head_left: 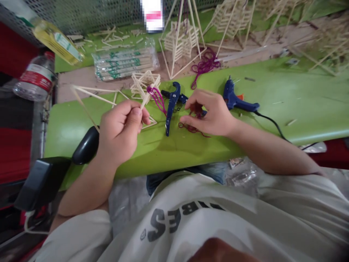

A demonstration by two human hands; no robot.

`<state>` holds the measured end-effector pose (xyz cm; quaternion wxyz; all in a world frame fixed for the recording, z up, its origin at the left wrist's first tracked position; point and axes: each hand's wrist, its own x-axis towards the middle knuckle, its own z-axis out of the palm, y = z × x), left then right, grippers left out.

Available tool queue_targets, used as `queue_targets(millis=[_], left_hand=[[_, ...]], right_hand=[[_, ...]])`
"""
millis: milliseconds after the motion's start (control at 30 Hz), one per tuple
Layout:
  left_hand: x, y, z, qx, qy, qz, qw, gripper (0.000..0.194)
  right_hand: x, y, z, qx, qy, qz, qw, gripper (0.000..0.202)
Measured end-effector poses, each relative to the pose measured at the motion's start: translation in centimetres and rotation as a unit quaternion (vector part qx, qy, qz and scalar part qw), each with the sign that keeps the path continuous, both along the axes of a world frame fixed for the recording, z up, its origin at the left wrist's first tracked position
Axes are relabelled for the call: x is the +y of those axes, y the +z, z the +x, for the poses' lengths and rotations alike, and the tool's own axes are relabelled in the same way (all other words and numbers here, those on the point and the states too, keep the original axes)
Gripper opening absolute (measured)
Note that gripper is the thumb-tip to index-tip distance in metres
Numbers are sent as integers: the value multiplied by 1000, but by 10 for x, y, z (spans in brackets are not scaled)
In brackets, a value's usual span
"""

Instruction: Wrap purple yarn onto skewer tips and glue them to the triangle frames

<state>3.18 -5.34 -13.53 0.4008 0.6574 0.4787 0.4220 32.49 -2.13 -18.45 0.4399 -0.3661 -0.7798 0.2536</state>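
My left hand (120, 127) pinches a light wooden stick (145, 101) between thumb and fingers. Magenta string (158, 100) is tied at the stick's top end and hangs in a loop to the right. My right hand (209, 112) is curved over the green table, thumb and fingers apart, with nothing visible between the tips. Dark magenta string (192, 127) lies beneath it, partly hidden. Between the hands lies a blue-handled cutter (171, 107). A small stacked-stick frame (140, 85) sits just behind the left hand, and a blue glue gun (237, 98) rests right of the right hand.
Behind are a bag of sticks (125, 62), a pyramid-shaped stick frame (181, 40) and a magenta string bundle (205, 65). Bottles (38, 76) stand at left. A black mouse-shaped object (86, 145) lies by my left forearm. The glue gun's cord (272, 125) runs off the front edge.
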Motion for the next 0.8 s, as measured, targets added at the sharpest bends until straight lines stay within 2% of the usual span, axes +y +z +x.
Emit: queue_targets(millis=[67, 167, 267, 333, 433, 533, 600, 667, 800], left_hand=[[-2, -2, 1, 25, -5, -6, 1000, 28], [-5, -3, 2, 61, -17, -9, 998, 25], [-7, 0, 3, 73, -27, -8, 997, 24], [-7, 2, 3, 79, -29, -8, 996, 23], [-7, 5, 2, 93, -24, -9, 995, 24], [-7, 6, 2, 95, -22, -7, 995, 25], [-8, 7, 2, 96, -17, -7, 995, 26], [-9, 8, 3, 104, -10, -14, 994, 25], [-12, 6, 3, 105, -23, -31, 994, 26]], right_hand=[[-1, 4, -6, 68, 14, 7, 998, 43], [-5, 16, -17, 139, 68, -47, 987, 53], [-7, 30, -28, 151, 125, -103, 975, 58], [-6, 35, -35, 155, 133, -138, 969, 57], [-4, 35, -42, 190, 151, -225, 944, 55], [-7, 30, -45, 202, 173, -288, 920, 41], [-10, 25, -43, 178, 155, -277, 931, 34], [-12, 20, -39, 145, 113, -225, 957, 35], [-8, 13, -29, 100, 49, -82, 990, 55]])
